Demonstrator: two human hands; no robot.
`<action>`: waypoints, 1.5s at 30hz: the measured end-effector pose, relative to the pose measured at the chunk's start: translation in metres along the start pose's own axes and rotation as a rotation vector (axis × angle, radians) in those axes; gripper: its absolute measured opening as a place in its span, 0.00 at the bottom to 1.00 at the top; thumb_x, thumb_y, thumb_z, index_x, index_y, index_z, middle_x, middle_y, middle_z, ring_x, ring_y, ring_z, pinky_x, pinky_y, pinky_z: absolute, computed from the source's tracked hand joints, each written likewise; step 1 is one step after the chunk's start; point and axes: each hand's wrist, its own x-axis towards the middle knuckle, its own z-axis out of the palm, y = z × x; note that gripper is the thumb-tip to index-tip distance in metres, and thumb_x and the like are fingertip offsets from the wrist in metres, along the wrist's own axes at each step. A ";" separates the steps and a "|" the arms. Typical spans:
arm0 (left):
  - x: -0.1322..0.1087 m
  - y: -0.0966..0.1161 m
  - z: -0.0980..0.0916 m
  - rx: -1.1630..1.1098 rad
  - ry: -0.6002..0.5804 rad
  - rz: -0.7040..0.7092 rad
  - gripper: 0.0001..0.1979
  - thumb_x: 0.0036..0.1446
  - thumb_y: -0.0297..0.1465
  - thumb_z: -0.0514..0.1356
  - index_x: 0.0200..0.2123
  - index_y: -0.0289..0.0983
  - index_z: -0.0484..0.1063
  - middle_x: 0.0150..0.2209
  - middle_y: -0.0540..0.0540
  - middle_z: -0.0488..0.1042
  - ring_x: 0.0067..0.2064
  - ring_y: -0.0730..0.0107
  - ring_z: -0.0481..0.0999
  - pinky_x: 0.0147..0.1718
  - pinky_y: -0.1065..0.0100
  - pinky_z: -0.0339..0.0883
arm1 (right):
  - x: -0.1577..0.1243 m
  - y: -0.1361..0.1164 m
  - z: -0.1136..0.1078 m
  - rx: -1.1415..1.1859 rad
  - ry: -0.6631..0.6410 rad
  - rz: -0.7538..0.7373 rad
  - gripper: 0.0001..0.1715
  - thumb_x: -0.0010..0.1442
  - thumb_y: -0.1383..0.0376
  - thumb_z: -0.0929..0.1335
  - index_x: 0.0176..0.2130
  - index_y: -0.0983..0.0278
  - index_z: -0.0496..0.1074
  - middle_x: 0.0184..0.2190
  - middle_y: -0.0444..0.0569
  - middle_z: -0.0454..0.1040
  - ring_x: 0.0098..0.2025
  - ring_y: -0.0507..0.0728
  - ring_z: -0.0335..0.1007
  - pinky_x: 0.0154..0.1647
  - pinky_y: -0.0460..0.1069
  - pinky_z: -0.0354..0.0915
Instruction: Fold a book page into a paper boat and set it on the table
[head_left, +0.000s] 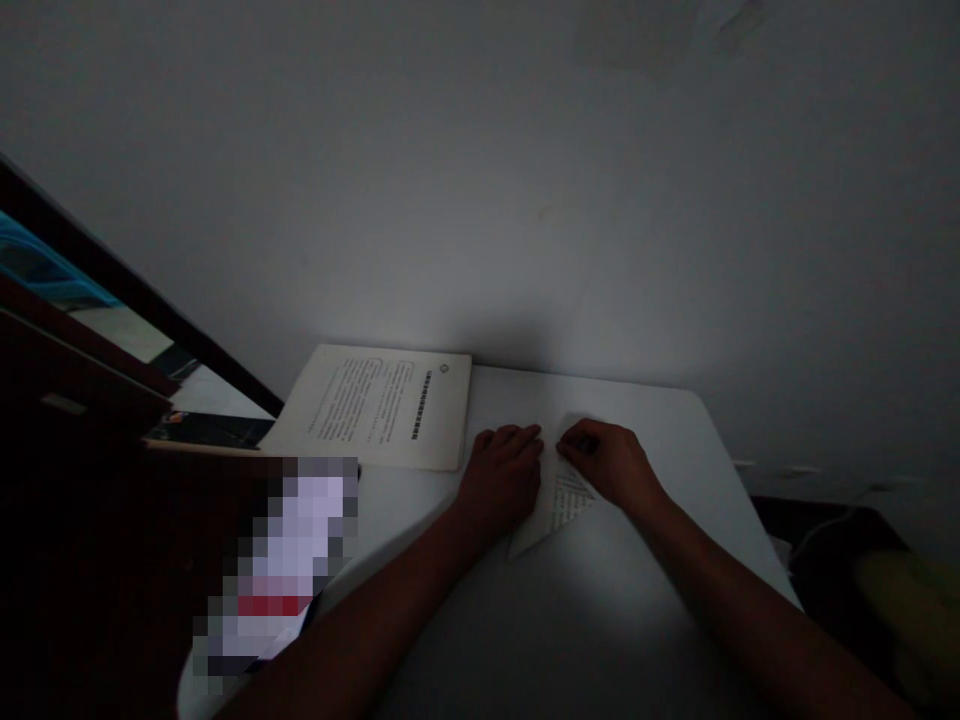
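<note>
A folded sheet of printed paper (559,500) lies on the white table (600,610) in dim light, tapering to a point towards me. My left hand (504,472) rests palm down on its left part, fingers curled and pressing on the paper. My right hand (609,460) is on the sheet's upper right, fingers bent and pinched at its top edge. Both hands nearly meet at the top of the sheet.
A stack of printed pages (382,405) lies at the table's back left, close to my left hand. Dark furniture (82,400) stands on the left. A blurred-out object (281,560) sits at the table's left edge. A white wall (525,180) rises behind.
</note>
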 end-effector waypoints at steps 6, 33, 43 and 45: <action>0.000 0.001 -0.002 -0.023 -0.003 -0.005 0.15 0.59 0.28 0.51 0.48 0.37 0.68 0.56 0.46 0.67 0.54 0.59 0.64 0.52 0.54 0.56 | 0.010 -0.004 0.004 0.006 0.017 0.021 0.05 0.51 0.62 0.68 0.29 0.60 0.75 0.27 0.44 0.78 0.29 0.55 0.73 0.33 0.49 0.66; 0.013 -0.013 -0.011 -0.163 -0.063 -0.052 0.15 0.58 0.23 0.52 0.48 0.38 0.64 0.45 0.47 0.73 0.48 0.65 0.67 0.48 0.61 0.60 | -0.007 -0.005 0.009 -0.247 0.029 -0.343 0.24 0.54 0.51 0.68 0.48 0.56 0.72 0.43 0.50 0.71 0.44 0.61 0.65 0.44 0.55 0.59; 0.010 -0.014 -0.009 -0.102 -0.050 0.042 0.11 0.60 0.27 0.53 0.45 0.39 0.69 0.51 0.48 0.71 0.51 0.64 0.65 0.49 0.60 0.58 | -0.021 -0.009 0.012 -0.326 0.051 -0.340 0.29 0.56 0.49 0.65 0.52 0.61 0.68 0.48 0.54 0.69 0.47 0.64 0.62 0.47 0.57 0.57; 0.010 -0.015 -0.008 -0.092 -0.055 0.052 0.12 0.60 0.28 0.53 0.46 0.39 0.69 0.52 0.48 0.71 0.51 0.64 0.65 0.49 0.60 0.58 | -0.022 -0.010 0.012 -0.333 0.054 -0.347 0.28 0.57 0.50 0.65 0.52 0.62 0.68 0.49 0.55 0.69 0.48 0.64 0.62 0.48 0.57 0.57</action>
